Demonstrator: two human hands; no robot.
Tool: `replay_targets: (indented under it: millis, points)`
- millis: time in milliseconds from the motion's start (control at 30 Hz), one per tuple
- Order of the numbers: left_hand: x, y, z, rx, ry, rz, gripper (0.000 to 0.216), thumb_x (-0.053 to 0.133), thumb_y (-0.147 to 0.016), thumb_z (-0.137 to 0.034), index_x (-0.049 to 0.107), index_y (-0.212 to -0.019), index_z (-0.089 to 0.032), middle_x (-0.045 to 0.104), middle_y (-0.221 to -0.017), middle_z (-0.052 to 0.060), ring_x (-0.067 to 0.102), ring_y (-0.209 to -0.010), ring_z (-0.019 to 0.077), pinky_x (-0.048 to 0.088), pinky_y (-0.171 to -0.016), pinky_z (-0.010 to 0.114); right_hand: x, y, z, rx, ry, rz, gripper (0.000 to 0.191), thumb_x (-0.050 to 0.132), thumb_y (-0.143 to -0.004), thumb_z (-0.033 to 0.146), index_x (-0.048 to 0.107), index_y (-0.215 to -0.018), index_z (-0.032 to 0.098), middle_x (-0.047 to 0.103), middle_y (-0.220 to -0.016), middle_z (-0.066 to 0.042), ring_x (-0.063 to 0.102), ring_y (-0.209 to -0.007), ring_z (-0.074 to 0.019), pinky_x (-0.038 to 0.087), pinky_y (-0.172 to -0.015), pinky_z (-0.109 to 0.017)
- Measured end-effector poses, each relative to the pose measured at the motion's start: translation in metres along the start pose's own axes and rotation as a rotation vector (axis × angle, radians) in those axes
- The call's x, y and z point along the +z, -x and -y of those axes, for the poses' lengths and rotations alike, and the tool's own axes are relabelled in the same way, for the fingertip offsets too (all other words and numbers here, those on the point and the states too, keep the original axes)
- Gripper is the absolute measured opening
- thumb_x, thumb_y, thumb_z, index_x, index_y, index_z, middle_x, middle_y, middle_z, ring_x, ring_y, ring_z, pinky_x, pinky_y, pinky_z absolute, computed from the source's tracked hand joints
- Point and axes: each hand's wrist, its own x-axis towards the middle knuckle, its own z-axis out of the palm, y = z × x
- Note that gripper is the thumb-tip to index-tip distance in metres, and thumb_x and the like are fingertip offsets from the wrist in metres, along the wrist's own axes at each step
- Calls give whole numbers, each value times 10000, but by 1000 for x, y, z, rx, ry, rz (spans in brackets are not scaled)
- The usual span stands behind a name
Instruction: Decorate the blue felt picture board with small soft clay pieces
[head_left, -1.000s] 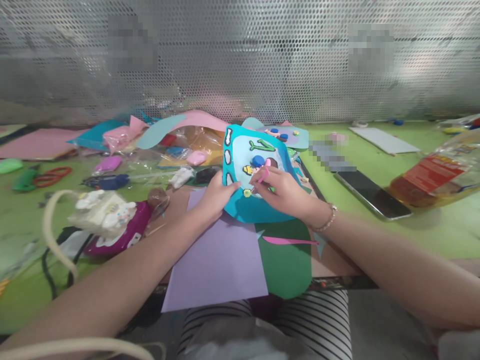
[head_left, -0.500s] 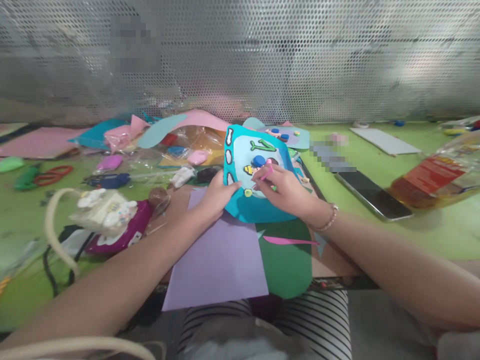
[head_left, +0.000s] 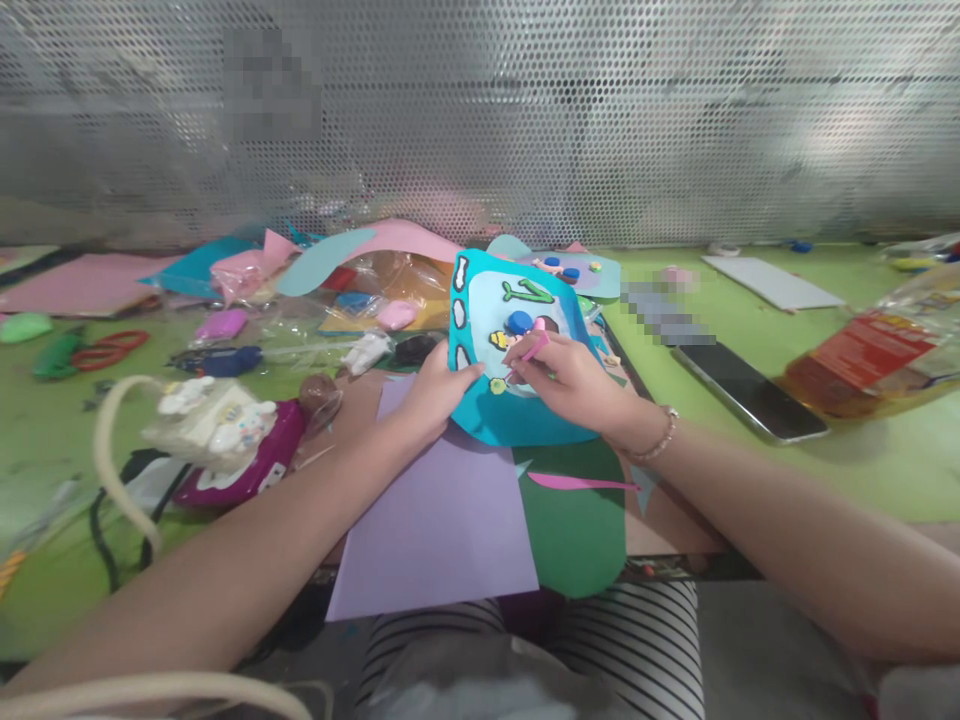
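Observation:
My left hand (head_left: 441,388) grips the left edge of a blue foam sheet (head_left: 495,425), thumb on top. On its pale panel sit raised clay shapes: a green squiggle (head_left: 529,291), a blue lump (head_left: 519,322), a yellow piece (head_left: 498,341) and a small yellow-green flower (head_left: 497,386). Pinched in my right hand (head_left: 574,380) is a pink modelling tool (head_left: 537,348), its tip down by the clay near the flower; my fingers partly hide the spot. Below the sheet lie a pink plastic knife (head_left: 581,482), a purple sheet (head_left: 435,530) and a green sheet (head_left: 574,540).
To the right are a phone (head_left: 750,392) and a bottle of amber liquid (head_left: 870,350). A white board (head_left: 776,283) lies behind them. At left are red-handled scissors (head_left: 112,349), a bag with a cream strap (head_left: 240,450) and bagged clay (head_left: 367,352). A perforated metal panel (head_left: 480,120) stands behind.
Almost nothing differs. The view has shifted very slightly, and both hands keep their hold on the sheet and the pink tool.

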Motion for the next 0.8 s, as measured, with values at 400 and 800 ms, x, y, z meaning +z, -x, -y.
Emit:
replay_targets:
  millis: [400,800]
  points:
    - [0,0,-1,-3,-6,-8,416,663,-609,-200,582,-1014,-165,655,-1007,63,600,-927,243,472,-829,384,2,0,-1,38,-32,-17,129,418,-891,153,546,-877,156,590,-791,-45,601,-677,-123,500,-659,-293]
    - [1,1,-1,-3,-24,-14,415,657,-607,-205,575,-1011,-155,658,-979,65,601,-913,247,476,-813,389,1,0,0,43,-29,-14,138,414,-896,168,549,-876,150,593,-795,-50,602,-683,-125,497,-664,-295]
